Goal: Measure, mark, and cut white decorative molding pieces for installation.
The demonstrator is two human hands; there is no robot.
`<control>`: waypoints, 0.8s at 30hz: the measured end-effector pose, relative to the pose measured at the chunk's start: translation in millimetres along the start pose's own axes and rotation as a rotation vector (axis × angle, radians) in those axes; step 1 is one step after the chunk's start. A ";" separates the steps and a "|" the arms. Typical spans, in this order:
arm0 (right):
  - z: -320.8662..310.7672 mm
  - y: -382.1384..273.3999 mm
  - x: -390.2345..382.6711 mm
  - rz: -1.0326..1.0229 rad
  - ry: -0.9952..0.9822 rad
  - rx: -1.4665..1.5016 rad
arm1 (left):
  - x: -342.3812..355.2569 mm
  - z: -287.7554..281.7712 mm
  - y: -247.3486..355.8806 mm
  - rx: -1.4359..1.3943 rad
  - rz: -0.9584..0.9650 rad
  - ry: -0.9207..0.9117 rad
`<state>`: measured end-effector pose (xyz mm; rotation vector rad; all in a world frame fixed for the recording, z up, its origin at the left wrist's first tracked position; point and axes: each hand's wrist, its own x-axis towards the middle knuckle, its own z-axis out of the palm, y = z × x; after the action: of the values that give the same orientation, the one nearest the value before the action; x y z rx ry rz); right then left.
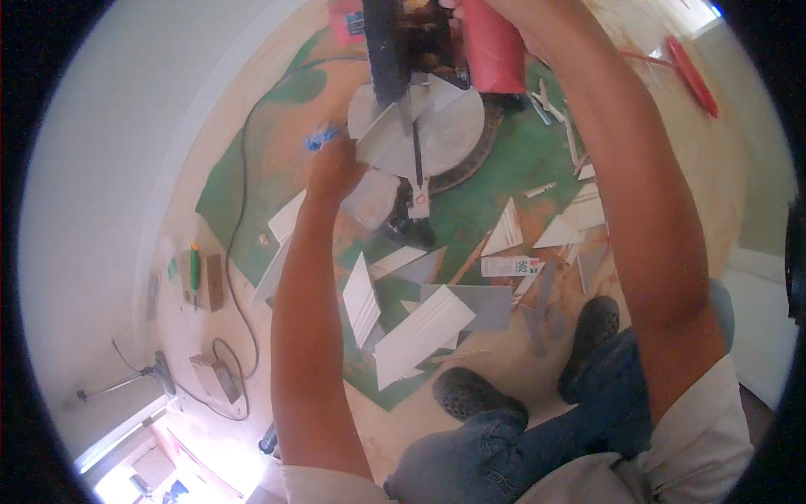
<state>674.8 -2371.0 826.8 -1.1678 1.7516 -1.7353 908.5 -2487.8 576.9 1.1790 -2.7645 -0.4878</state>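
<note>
We see large green digits (522, 266), turned sideways, beside red print (533, 267) on a small white bottle (509, 267). A red mark (421, 200) on the saw's (386, 50) pale front plate (418, 208) and a dark label (355, 23) on a pink object (339, 25) are too blurred for us to read.

The pale floor (726, 193) is partly covered by a green sheet (487, 191), on which the saw (457, 126) is stood just right of the left hand (337, 168). Nearer the body from that hand, white offcuts (424, 336) and a bottle (508, 266) are scattered over the sheet. Left of it, a cord (244, 168) is trailed, with two blocks (214, 286) set on bare floor.
</note>
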 end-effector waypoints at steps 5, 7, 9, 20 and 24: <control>4.0 -3.4 -16.5 0.009 0.002 -0.085 | 0.9 3.1 -1.3 0.010 0.043 -0.010; 10.1 -8.1 -22.8 0.109 0.075 -0.121 | 0.5 4.9 -3.0 0.035 0.066 0.025; 10.3 -2.5 -33.0 0.078 0.064 -0.113 | 0.1 2.5 -3.5 0.048 0.104 0.018; 22.1 17.0 -73.1 0.019 0.111 -0.085 | 5.9 -1.0 1.8 0.022 0.020 -0.018; 21.9 35.4 -81.7 0.021 0.137 -0.077 | 4.3 -2.7 4.2 -0.042 0.001 -0.034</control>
<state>728.5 -2325.0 768.4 -1.0798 1.9193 -1.7876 903.2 -2488.9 580.6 1.1709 -2.7685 -0.5677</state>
